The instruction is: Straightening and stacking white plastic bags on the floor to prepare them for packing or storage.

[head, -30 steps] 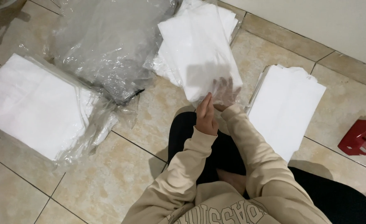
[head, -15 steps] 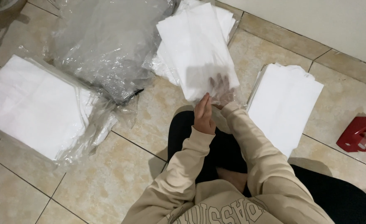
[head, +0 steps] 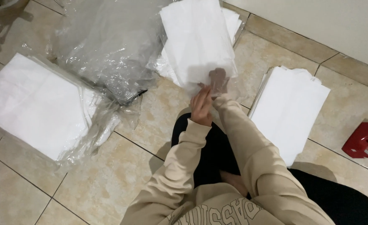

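While white sheet [head: 196, 41] is up over pile by wall, pinch low edge w/ left hand [head: 202, 107], keep right hand [head: 218, 81] flat & spread behind it; peel slow. Finished stack [head: 290, 110] to right.

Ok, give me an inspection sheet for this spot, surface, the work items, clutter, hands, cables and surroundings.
Surface: beige tiled floor, person seated on it.
Job's things: thin white bag held up over a white stack; right hand seems to be inside it.
Clutter: flat white stack at right; wrapped white stack at left; crumpled clear plastic; red object.
Hands: left hand pinches the bag's edge; right hand shows through it.
Cables: nothing seen.
Surroundings: pale wall.
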